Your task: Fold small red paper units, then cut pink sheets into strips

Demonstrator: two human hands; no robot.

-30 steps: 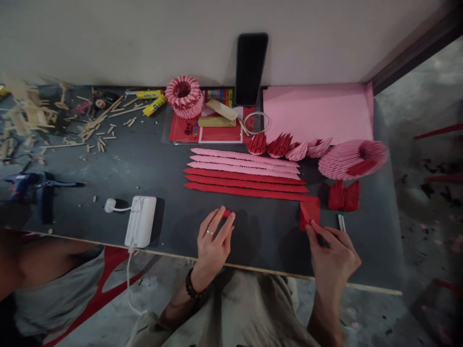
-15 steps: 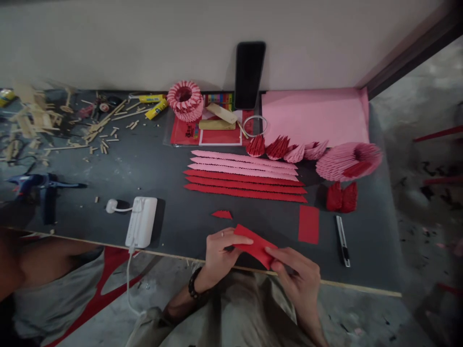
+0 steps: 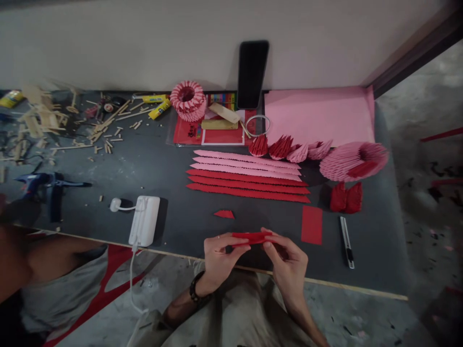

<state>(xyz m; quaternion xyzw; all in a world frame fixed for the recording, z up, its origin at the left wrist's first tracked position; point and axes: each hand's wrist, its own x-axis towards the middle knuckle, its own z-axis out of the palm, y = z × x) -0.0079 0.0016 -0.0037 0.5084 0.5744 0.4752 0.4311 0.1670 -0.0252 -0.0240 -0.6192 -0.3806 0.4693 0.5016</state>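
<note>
Pinching a red paper near both ends, between fingers and thumb of the left hand and the right hand, close to the front edge of the worktop. Facing a small pointed red piece just beyond the left hand and, towards the worktop's right edge, a flat red rectangle and a cutter.

Operator 1: Which finish do I log for the held red piece?
Operator 2: Matt paper. I log the red strips as paper, rough-edged.
Operator 1: Other surfaces on my feed?
Operator 2: Tabletop: matt, smooth. White box: smooth, apparently plastic. Sticks: bare wood.
</note>
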